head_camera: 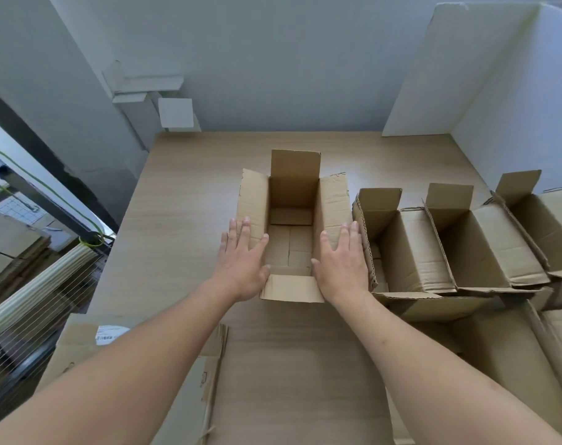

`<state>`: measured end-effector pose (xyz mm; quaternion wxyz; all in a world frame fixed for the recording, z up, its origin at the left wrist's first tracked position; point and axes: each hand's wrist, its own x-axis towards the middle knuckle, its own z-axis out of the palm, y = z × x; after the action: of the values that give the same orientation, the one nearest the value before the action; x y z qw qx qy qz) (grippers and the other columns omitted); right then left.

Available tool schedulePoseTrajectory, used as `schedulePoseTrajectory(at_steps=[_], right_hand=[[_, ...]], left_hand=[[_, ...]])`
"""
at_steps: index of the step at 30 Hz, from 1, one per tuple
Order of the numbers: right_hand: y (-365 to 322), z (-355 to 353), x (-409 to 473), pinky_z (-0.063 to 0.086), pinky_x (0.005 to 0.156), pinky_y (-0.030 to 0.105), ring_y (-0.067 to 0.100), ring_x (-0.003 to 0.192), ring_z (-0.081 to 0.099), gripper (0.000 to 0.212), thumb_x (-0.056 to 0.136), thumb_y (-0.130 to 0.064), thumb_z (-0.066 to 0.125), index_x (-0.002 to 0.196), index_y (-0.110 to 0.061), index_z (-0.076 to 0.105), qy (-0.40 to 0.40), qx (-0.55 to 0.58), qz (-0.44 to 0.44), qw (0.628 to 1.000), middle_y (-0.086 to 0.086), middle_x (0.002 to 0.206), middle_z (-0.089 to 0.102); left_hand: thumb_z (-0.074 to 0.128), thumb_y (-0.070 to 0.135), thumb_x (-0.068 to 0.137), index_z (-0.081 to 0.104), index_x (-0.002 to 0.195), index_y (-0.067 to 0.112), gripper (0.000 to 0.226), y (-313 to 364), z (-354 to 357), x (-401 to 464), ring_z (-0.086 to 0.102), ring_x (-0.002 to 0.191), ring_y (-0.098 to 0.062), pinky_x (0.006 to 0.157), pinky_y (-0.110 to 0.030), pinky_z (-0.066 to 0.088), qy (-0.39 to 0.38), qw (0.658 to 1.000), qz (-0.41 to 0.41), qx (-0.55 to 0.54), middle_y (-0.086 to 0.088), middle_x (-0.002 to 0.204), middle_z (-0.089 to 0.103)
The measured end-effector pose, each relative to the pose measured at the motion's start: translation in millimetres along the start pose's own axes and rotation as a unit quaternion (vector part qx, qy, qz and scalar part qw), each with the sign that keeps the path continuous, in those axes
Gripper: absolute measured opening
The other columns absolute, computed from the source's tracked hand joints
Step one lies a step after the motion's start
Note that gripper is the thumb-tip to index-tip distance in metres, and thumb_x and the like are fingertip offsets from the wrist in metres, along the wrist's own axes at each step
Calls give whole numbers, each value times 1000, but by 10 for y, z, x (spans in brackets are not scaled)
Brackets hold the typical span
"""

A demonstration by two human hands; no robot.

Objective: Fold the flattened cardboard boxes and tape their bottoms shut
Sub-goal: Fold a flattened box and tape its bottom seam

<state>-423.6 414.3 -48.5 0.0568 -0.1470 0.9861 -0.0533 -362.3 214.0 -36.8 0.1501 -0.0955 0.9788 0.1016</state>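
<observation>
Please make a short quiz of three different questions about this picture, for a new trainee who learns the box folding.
1. True or false: the left hand lies with straight fingers on a side flap of the open box.
2. How many other open boxes stand in a row to the right of it? A) one B) three C) five
3. Fill in: the box under the hands stands on the wooden ____.

Key:
1. True; the right hand does the same on the other flap.
2. B, starting with the nearest box.
3. table.
</observation>
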Motion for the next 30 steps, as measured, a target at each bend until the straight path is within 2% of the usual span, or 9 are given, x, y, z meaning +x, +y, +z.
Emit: schedulePoseTrajectory(at_steps=[4, 8, 12, 19, 24, 27, 30], right_hand=[[-60, -64, 43, 3, 128, 42, 37, 157, -5, 62, 109, -38, 37, 161, -9, 19, -14, 25, -1, 1000, 24, 168, 3], [-174, -169, -34, 5, 129, 41, 31, 157, 3, 57, 108, -29, 36, 160, -8, 23, -30, 61, -25, 997, 16, 169, 13], [-321, -372, -215, 11, 128, 42, 30, 156, 13, 55, 108, -28, 38, 159, -10, 29, -27, 107, -51, 993, 12, 167, 24], [-680, -726, -745, 16, 127, 43, 30, 155, 20, 55, 106, -32, 43, 157, -12, 35, -12, 138, -111, 984, 11, 165, 31], [-1057, -727, -1253, 26, 123, 42, 30, 151, 30, 51, 105, -30, 47, 153, -12, 45, 1, 158, -126, 979, 12, 159, 42], [-1342, -607, -1564, 34, 115, 37, 27, 140, 43, 46, 104, -30, 47, 146, -12, 53, 5, 148, -141, 979, 9, 150, 51], [-1659, -416, -1845, 41, 109, 37, 26, 132, 49, 44, 104, -29, 47, 145, -14, 53, -10, 157, -121, 980, 5, 145, 53]], left_hand=[[45, 45, 108, 11, 167, 29, 69, 46, -14, -7, -34, 152, -38, 126, -47, -10, -12, 1000, 4, -26, -17, 168, -30], [43, 45, 109, 11, 167, 27, 69, 93, -120, -72, -29, 155, -35, 127, -47, -10, -10, 1000, 13, -25, -15, 171, -23], [41, 43, 109, 14, 167, 27, 66, 78, -316, -225, -15, 160, -33, 129, -49, -8, 7, 1000, 24, -11, -11, 174, -10], [47, 38, 108, 26, 164, 23, 62, -82, -576, -911, 16, 159, -27, 129, -46, 8, 45, 998, 28, -47, -6, 172, 21], [49, 35, 107, 31, 163, 20, 60, -416, -467, -1491, 23, 157, -21, 129, -46, 12, 57, 996, 38, -61, -4, 169, 29], [49, 35, 107, 31, 162, 20, 60, -723, -316, -1757, 25, 156, -21, 128, -44, 14, 54, 996, 38, -64, -4, 168, 31], [50, 34, 106, 32, 162, 19, 61, -1064, -151, -2006, 27, 155, -22, 128, -42, 15, 42, 996, 38, -72, -5, 168, 31]])
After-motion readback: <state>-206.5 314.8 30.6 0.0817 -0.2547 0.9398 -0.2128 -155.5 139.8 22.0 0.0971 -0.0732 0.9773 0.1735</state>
